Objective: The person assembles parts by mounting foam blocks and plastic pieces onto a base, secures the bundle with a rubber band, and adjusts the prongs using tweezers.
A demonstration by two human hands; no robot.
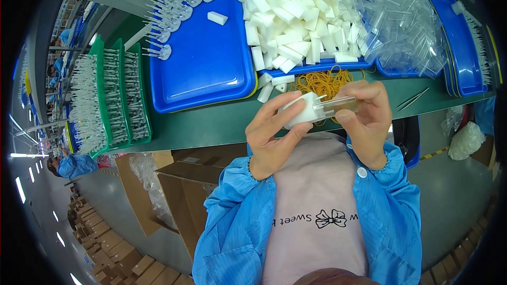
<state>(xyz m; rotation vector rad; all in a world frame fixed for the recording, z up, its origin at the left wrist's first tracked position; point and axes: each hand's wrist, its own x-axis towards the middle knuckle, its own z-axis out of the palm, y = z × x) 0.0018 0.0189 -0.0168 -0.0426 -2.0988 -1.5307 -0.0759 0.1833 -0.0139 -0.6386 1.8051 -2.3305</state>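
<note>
In front of my chest, my left hand (277, 132) is closed round a white plastic part (297, 111) with a rounded base and a thin stem pointing right. My right hand (369, 119) pinches a clear plastic sleeve (335, 106) between thumb and fingers. The sleeve's left end meets the stem side of the white part; I cannot tell how far it reaches over it. Just beyond my hands lies a heap of yellow rubber bands (323, 82), with a few loose white pieces (265, 92) beside it.
Ahead, white blocks (296, 21) and clear sleeves (401, 21) are heaped on blue trays. Stemmed white parts (177, 13) stand along the edge of the left blue tray (206, 82). Green racks (105, 100) of similar parts stand further left. Tweezers (413, 99) lie at right; an open carton (182, 190) is below the bench.
</note>
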